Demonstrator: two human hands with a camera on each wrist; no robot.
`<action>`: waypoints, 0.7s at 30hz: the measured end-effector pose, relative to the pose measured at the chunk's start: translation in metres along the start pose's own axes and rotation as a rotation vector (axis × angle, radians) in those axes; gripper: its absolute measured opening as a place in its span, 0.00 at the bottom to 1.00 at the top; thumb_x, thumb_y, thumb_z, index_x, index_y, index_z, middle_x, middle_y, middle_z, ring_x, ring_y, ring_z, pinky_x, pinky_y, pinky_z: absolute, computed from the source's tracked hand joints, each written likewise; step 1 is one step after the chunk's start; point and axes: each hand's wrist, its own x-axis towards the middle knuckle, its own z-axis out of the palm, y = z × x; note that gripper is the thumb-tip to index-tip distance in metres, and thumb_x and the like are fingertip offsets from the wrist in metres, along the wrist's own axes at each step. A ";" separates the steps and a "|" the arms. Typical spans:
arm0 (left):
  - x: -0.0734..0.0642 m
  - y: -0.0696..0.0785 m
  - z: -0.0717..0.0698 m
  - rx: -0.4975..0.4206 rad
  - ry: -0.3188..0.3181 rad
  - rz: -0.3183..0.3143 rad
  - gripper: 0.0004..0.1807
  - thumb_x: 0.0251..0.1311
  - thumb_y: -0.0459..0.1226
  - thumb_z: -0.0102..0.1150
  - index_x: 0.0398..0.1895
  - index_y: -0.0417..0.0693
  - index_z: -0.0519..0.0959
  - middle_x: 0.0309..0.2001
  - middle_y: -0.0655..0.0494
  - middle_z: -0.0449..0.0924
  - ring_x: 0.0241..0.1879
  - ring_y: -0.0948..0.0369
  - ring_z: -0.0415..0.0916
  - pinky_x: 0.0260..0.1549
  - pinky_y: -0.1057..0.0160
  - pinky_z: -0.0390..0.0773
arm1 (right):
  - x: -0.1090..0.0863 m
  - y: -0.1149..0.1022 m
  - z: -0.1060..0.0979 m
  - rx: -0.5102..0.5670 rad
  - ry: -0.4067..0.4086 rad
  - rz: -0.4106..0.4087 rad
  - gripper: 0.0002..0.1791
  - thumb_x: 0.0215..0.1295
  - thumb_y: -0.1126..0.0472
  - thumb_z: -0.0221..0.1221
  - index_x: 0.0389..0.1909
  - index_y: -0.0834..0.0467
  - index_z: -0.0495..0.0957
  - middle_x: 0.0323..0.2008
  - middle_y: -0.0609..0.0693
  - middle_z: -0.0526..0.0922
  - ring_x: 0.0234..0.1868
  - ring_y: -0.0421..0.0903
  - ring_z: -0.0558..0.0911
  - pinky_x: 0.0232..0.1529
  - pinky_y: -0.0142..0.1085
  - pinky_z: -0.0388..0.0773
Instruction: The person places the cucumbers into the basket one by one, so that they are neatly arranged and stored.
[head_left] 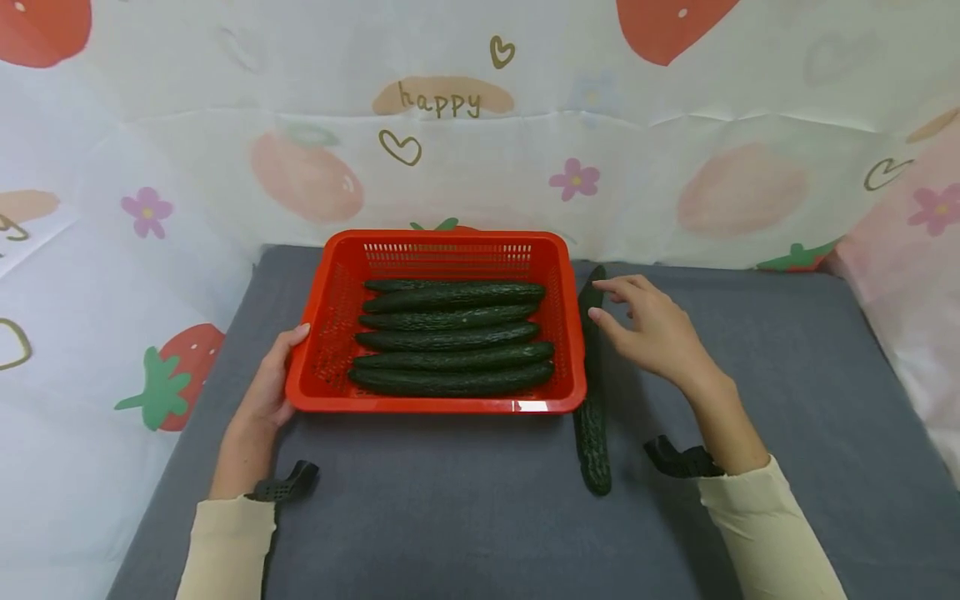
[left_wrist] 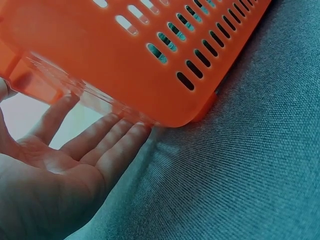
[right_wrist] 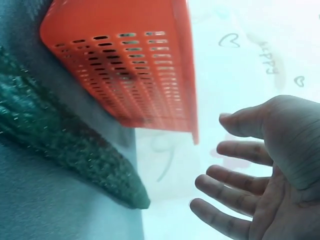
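A red plastic basket [head_left: 435, 405] with slotted walls holds several dark green cucumbers [head_left: 450, 337] lying side by side. My left hand [head_left: 268, 383] grips its left rim, thumb on top and fingers beneath the edge; in the left wrist view the fingertips [left_wrist: 142, 126] touch the underside of the rim. A single cucumber [head_left: 594, 442] lies lengthwise on the cloth just right of the basket, partly behind its rim. Above and beside this cucumber hovers my right hand [head_left: 660, 329], fingers spread and holding nothing. The right wrist view shows a gap between that hand and the cucumber [right_wrist: 75, 140].
Grey cloth [head_left: 450, 508] covers the table. Behind and at the sides hangs a pale curtain [head_left: 465, 183] printed with strawberries, flowers and hearts. A black wrist strap [head_left: 288, 483] sits on the left wrist, another strap [head_left: 682, 460] on the right.
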 end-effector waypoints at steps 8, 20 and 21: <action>-0.002 0.001 0.001 -0.011 -0.010 0.015 0.16 0.83 0.49 0.38 0.58 0.55 0.72 0.47 0.65 0.86 0.43 0.68 0.86 0.45 0.70 0.88 | -0.009 0.012 0.012 0.004 -0.008 0.035 0.29 0.79 0.51 0.59 0.74 0.59 0.72 0.70 0.66 0.74 0.58 0.66 0.82 0.51 0.62 0.82; -0.002 0.002 0.002 -0.015 -0.001 0.000 0.15 0.83 0.50 0.39 0.58 0.55 0.71 0.46 0.65 0.87 0.42 0.68 0.87 0.45 0.70 0.87 | -0.023 0.027 0.040 0.004 0.021 0.064 0.29 0.77 0.53 0.61 0.72 0.62 0.73 0.67 0.67 0.77 0.54 0.64 0.84 0.36 0.52 0.83; -0.002 0.002 0.003 -0.018 -0.002 0.000 0.15 0.83 0.50 0.39 0.58 0.56 0.71 0.47 0.65 0.87 0.42 0.68 0.87 0.46 0.70 0.87 | -0.025 0.027 0.042 0.000 0.022 0.068 0.29 0.77 0.53 0.61 0.72 0.62 0.74 0.67 0.67 0.77 0.56 0.64 0.84 0.37 0.53 0.84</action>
